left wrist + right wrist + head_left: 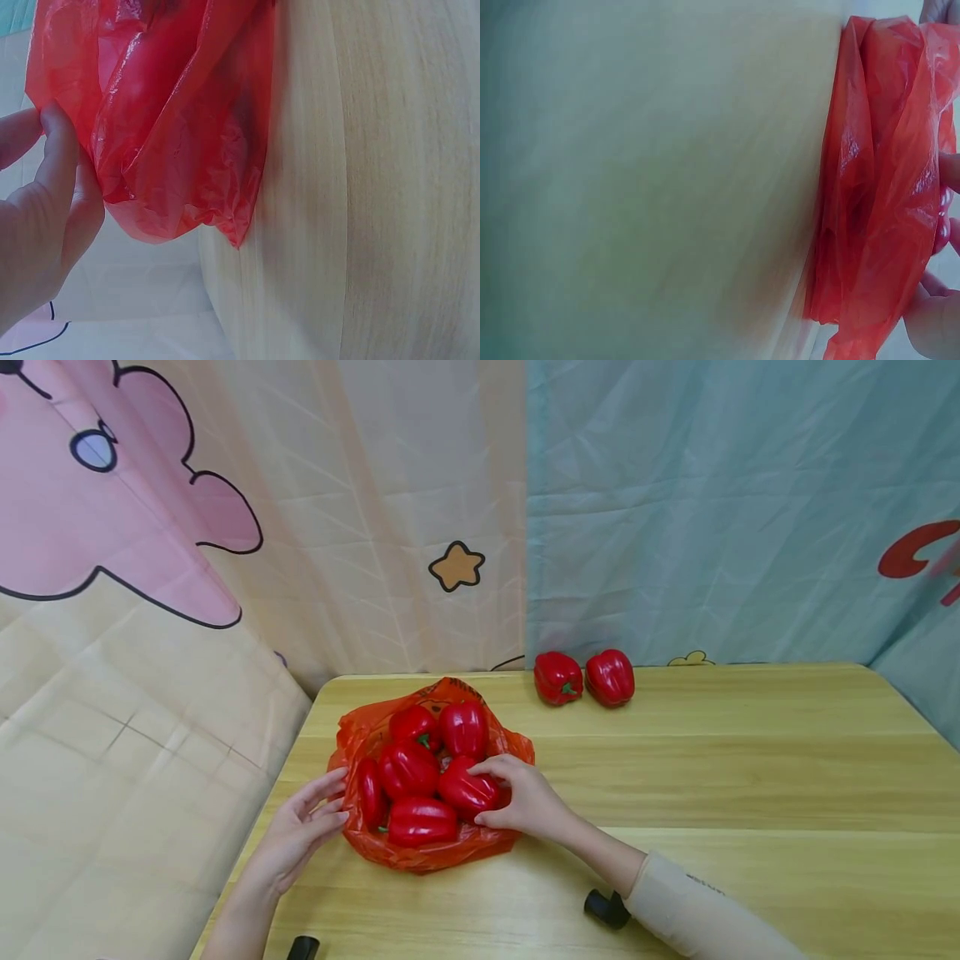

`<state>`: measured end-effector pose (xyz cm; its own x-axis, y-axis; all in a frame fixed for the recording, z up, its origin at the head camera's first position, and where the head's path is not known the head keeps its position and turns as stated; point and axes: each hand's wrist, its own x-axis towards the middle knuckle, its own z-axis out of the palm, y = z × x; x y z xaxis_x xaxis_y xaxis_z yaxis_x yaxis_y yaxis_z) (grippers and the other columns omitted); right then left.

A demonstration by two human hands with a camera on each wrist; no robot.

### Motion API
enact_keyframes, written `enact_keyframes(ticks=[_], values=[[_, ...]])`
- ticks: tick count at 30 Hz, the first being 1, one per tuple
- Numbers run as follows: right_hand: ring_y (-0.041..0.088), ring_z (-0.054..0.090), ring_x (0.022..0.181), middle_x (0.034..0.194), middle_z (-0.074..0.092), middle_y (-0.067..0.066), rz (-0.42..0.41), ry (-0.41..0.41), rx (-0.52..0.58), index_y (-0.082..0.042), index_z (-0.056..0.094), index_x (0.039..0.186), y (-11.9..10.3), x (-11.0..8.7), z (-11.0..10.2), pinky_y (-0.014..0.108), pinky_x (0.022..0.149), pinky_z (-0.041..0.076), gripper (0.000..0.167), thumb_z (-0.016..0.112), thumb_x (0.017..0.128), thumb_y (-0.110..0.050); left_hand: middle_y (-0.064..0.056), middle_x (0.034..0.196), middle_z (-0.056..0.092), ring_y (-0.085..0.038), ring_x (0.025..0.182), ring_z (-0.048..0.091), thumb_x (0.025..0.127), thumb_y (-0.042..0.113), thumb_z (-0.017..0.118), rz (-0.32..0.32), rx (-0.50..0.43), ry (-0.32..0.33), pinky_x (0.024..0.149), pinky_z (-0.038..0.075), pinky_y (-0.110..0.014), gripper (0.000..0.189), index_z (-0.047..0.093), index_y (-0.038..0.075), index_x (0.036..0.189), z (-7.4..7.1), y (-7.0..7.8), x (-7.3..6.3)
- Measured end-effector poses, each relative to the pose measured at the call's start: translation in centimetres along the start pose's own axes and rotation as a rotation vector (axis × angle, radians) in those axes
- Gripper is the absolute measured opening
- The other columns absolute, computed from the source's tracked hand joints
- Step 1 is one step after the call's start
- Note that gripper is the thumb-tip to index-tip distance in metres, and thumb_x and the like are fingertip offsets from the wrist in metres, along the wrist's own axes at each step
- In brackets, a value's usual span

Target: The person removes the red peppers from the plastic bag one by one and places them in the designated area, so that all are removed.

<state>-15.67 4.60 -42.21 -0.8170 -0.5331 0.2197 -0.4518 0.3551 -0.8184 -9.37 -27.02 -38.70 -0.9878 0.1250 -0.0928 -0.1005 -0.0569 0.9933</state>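
Observation:
An open red plastic bag (517, 745) on the table holds several shiny red bell peppers, including one (422, 822) at the near side and another (462, 729) at the far side. My right hand (525, 797) reaches over the bag's right rim and grips a bell pepper (463, 787) between thumb and fingers. At the bag's left side is my left hand (303, 827), its thumb and fingers apart and fingertips at the plastic. The left wrist view shows those fingers beside the bag's edge (180, 150). In the right wrist view, the bag (885, 187) partly hides the right fingers.
Two more red bell peppers, one on the left (558, 677) and one on the right (610, 677), lie at the table's back edge by the curtain (720, 510). Black cylindrical pieces (606, 909) show near each forearm. The wooden table (750, 777) extends to the right.

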Motion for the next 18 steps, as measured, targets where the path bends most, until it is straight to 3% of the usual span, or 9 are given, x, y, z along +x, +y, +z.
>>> enact_keyframes(ticks=[18], values=[[0.02, 0.053, 0.108, 0.121, 0.058, 0.003, 0.026, 0.044, 0.013, -0.012, 0.063, 0.12, -0.23, -0.05, -0.05, 0.027, 0.075, 0.054, 0.051, 0.079, 0.071, -0.012, 0.001, 0.114, 0.049, -0.008, 0.098, 0.058, 0.088, -0.008, 0.053, 0.0, -0.008, -0.003, 0.08, 0.052, -0.022, 0.047, 0.055, 0.021, 0.125, -0.11, 0.05, -0.04]])
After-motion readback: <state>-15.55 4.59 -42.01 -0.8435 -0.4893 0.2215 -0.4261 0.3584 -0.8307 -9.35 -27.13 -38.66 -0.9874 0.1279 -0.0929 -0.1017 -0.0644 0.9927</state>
